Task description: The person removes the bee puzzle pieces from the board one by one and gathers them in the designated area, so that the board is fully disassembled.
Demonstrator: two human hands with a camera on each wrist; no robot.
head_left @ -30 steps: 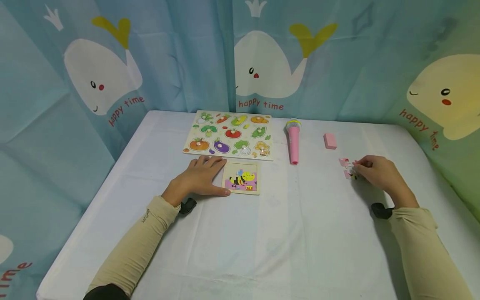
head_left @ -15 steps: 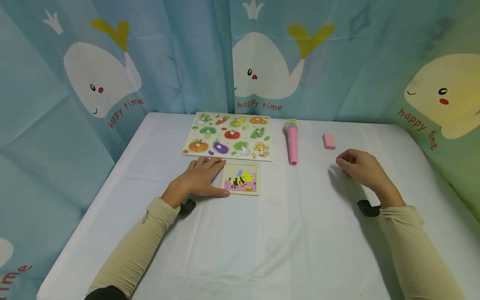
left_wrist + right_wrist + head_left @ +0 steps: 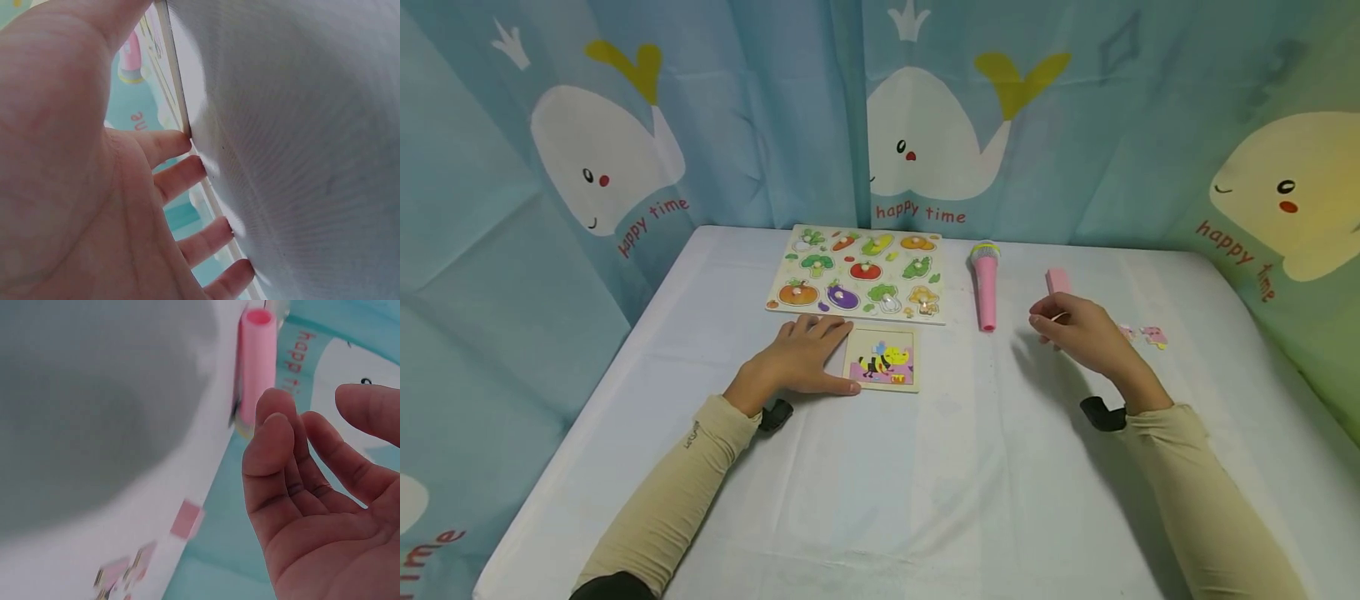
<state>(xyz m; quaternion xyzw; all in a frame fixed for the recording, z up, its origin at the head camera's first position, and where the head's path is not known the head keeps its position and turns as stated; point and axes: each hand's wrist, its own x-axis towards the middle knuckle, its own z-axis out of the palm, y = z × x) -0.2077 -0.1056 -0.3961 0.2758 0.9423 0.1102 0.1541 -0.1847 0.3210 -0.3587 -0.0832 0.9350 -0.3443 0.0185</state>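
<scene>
A small square wooden jigsaw tray [image 3: 906, 333] with a yellow-and-black bee picture lies mid-table; pale wood shows above the bee. At its left side rests my left hand [image 3: 805, 357], fingers spread, thumb by the lower left corner and index finger by the upper left one. In the left wrist view, the extended fingertips [image 3: 219, 234] lie along a board edge. My right hand [image 3: 1086, 333] is above the table, right of the tray, thumb and index fingertips pinched together on a puzzle piece mostly hidden by them. Loose pink puzzle pieces [image 3: 1153, 336] lie behind that hand.
Behind the tray lies a knobbed vegetable puzzle board [image 3: 865, 287]. A pink toy microphone [image 3: 987, 292] lies between the tray and my right hand. A pink block [image 3: 1057, 280] sits just beyond the right hand. A printed curtain [image 3: 820, 125] hangs behind the white-covered table [image 3: 925, 500].
My right hand has left the loose pieces and moved left towards the microphone, uncovering pieces behind it. The left hand and the bee tray stay in place.
</scene>
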